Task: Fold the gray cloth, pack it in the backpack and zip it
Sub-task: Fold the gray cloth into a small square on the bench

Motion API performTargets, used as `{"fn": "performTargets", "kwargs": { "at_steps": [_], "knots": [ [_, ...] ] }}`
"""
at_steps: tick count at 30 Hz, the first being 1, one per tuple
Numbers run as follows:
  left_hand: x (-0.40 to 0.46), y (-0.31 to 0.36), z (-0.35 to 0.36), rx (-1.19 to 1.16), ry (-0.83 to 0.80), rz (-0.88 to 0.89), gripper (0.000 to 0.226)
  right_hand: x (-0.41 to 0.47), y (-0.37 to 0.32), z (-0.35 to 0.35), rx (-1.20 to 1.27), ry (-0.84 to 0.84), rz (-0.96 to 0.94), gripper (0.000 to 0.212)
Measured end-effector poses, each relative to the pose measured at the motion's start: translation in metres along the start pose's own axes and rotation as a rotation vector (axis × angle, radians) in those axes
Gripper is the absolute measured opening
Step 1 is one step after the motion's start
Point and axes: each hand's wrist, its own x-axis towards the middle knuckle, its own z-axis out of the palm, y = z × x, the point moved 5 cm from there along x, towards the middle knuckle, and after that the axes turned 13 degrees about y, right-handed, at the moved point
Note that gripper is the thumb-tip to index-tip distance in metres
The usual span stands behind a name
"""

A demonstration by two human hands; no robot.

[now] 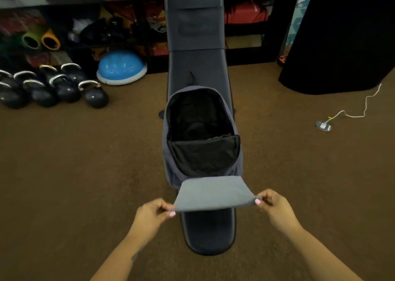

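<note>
Brown carpet under black bench

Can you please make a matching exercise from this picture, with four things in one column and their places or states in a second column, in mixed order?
1. gray cloth
2. backpack
3. kettlebells
4. blue half-ball

a. on the floor by the shelves, left of the bench
b. pinched at two corners by left hand and right hand
c. unzipped, on the bench
d. clustered on the carpet, far left

Pairs: 1-b, 2-c, 3-d, 4-a
</note>
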Motion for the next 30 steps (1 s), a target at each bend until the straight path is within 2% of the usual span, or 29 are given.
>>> {"fn": "performTargets", "kwargs": {
  "at_steps": [3, 7, 10, 13, 16, 19, 21, 22, 26, 30],
  "knots": [
    [-0.003, -0.051, 0.030, 0.030, -0.050, -0.049, 0.012, 0.000, 0.051, 0.024, -0.101, -0.054, 0.008, 0.010],
    [-0.012, -0.126, 0.072, 0.108, -0.139, -0.039, 0.037, -0.009, 0.123, 0.059, -0.211, -0.138, 0.062, 0.011],
    [-0.020, -0.165, 0.093, 0.148, -0.188, -0.008, 0.047, -0.020, 0.158, 0.074, -0.239, -0.132, 0.078, 0.018],
    [-0.029, -0.183, 0.104, 0.144, -0.210, 0.015, 0.051, -0.027, 0.176, 0.081, -0.219, -0.119, 0.100, 0.011],
    [-0.031, -0.187, 0.108, 0.153, -0.159, 0.153, 0.040, -0.029, 0.185, 0.084, -0.187, -0.099, 0.103, 0.010],
    [-0.027, -0.166, 0.108, 0.202, -0.132, 0.377, 0.007, -0.024, 0.183, 0.086, -0.134, -0.060, 0.095, 0.014],
    [-0.024, -0.148, 0.114, 0.265, -0.216, 0.507, 0.035, -0.017, 0.178, 0.084, -0.067, -0.011, 0.088, 0.020],
    [-0.022, -0.143, 0.117, 0.301, -0.268, 0.531, 0.041, -0.013, 0.176, 0.084, -0.034, 0.002, 0.092, 0.022],
    [-0.016, -0.152, 0.118, 0.374, -0.398, 0.458, 0.015, -0.003, 0.171, 0.090, -0.018, -0.064, 0.092, 0.022],
    [-0.012, -0.168, 0.116, 0.339, -0.354, 0.365, 0.016, 0.002, 0.165, 0.102, -0.044, -0.101, 0.070, 0.024]
  ]
}}
